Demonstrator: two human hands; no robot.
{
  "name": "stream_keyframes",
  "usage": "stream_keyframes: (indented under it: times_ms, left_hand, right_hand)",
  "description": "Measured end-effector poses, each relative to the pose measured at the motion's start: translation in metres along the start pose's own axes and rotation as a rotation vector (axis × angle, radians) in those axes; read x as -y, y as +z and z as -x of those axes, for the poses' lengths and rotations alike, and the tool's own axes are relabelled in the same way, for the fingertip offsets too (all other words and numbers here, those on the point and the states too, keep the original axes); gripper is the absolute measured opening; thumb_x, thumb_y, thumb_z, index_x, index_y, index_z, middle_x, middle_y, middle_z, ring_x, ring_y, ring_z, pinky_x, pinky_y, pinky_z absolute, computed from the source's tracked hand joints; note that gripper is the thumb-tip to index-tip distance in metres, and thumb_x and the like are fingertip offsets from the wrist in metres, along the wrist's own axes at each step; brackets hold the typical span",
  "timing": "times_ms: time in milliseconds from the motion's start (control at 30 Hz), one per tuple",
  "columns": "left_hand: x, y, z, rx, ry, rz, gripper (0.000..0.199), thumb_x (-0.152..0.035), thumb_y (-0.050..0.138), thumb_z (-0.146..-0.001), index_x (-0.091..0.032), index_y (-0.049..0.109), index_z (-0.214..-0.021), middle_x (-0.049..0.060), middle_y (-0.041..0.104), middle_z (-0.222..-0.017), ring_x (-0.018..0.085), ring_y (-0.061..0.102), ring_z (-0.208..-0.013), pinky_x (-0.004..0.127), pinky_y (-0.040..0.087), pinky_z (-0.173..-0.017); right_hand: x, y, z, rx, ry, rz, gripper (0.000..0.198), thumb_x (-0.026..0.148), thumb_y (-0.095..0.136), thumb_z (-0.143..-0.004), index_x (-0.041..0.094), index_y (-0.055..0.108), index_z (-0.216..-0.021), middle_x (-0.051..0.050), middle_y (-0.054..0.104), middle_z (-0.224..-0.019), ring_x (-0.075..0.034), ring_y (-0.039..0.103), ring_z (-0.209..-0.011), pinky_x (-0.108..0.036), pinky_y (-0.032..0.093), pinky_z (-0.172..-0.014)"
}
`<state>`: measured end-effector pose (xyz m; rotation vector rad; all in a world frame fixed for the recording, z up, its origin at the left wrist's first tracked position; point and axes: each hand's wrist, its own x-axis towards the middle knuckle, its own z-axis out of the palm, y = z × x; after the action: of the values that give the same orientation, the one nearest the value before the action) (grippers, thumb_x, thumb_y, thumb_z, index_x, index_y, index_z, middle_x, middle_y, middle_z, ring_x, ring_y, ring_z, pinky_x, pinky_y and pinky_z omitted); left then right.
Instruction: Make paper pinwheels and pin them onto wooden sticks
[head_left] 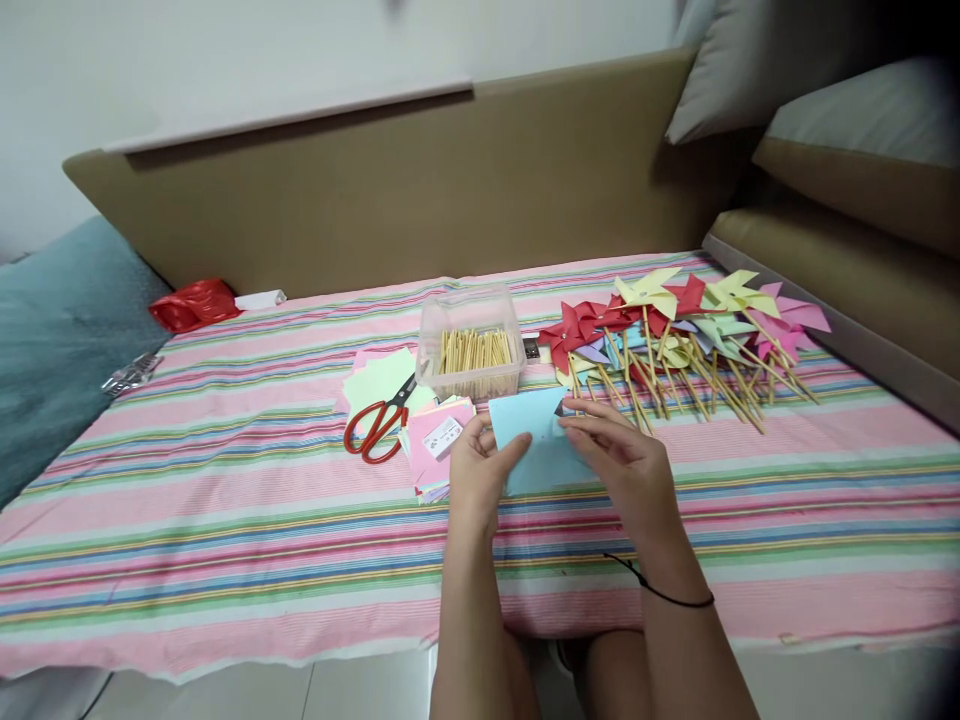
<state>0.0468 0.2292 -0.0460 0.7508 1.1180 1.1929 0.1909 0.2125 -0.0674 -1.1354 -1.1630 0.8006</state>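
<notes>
A light blue paper sheet (pixel 536 455) is held up above the striped cloth in front of me. My left hand (pixel 484 460) grips its left side, thumb on the face and fingers behind. At the upper right corner, my right hand (pixel 611 440) pinches the sheet, where a small flap seems bent over beside a dark spot I cannot make out. Left of my hands lies a stack of coloured paper squares (pixel 424 465) with a small white printed card (pixel 442 438) on top. Red-handled scissors (pixel 379 425) rest across more paper sheets (pixel 386 380).
A clear plastic box (pixel 469 385) of wooden sticks (pixel 474 350) stands behind the blue sheet. To the right, several paper pinwheels (pixel 652 295) on sticks lie piled. A red plastic bag (pixel 195 305) and a crumpled clear wrapper (pixel 131 375) sit at the far left. Cushions (pixel 862 130) border the right.
</notes>
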Motion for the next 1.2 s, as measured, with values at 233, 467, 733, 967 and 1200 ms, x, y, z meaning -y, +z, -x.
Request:
stream_keyframes:
  times_ms: [233, 467, 733, 967, 1200]
  left_hand:
    - [-0.0001, 0.0033, 0.0014, 0.065, -0.001, 0.024, 0.045, -0.028, 0.081, -0.06, -0.015, 0.062, -0.099, 0.005, 0.073, -0.078, 0.017, 0.066, -0.064, 0.027, 0.052, -0.06]
    - [-0.0004, 0.005, 0.0041, 0.084, -0.023, 0.004, 0.05, -0.028, 0.081, -0.059, -0.016, 0.063, -0.103, 0.006, 0.074, -0.08, 0.018, 0.067, -0.064, 0.029, 0.053, -0.061]
    - [0.0009, 0.0062, 0.0036, 0.112, 0.001, 0.019, 0.052, -0.026, 0.083, -0.056, -0.016, 0.063, -0.103, 0.006, 0.074, -0.083, 0.019, 0.067, -0.069, 0.031, 0.054, -0.065]
    - [-0.0003, 0.0038, 0.0026, -0.001, 0.048, -0.002, 0.047, -0.026, 0.083, -0.055, -0.015, 0.065, -0.096, 0.005, 0.073, -0.08, 0.018, 0.066, -0.068, 0.029, 0.052, -0.065]
    - [0.0018, 0.0012, 0.0004, -0.005, 0.058, -0.044, 0.045, -0.026, 0.082, -0.055, -0.015, 0.064, -0.095, 0.004, 0.072, -0.078, 0.017, 0.065, -0.066, 0.028, 0.05, -0.063]
  right_hand:
    - [-0.0029, 0.0015, 0.0007, -0.024, -0.043, 0.047, 0.008, 0.025, 0.071, -0.077, 0.027, 0.076, -0.083, -0.006, 0.068, -0.11, -0.026, 0.061, -0.11, -0.041, 0.054, -0.085]
    - [-0.0015, 0.0028, 0.0022, -0.079, -0.078, 0.069, 0.006, 0.024, 0.071, -0.076, 0.027, 0.075, -0.08, -0.006, 0.068, -0.106, -0.026, 0.062, -0.106, -0.039, 0.055, -0.081]
    - [0.0011, 0.0059, 0.0029, -0.097, -0.116, 0.072, 0.007, 0.02, 0.071, -0.076, 0.026, 0.074, -0.077, -0.006, 0.068, -0.102, -0.023, 0.063, -0.102, -0.037, 0.056, -0.079]
    - [0.0009, 0.0004, 0.0028, -0.061, 0.072, -0.128, 0.032, 0.025, 0.076, -0.071, 0.026, 0.067, -0.101, -0.006, 0.067, -0.109, -0.022, 0.066, -0.095, -0.037, 0.058, -0.076]
    - [0.0005, -0.0008, 0.0024, 0.038, 0.09, -0.026, 0.026, 0.024, 0.072, -0.074, 0.026, 0.067, -0.1, -0.004, 0.069, -0.105, -0.02, 0.064, -0.095, -0.037, 0.056, -0.082]
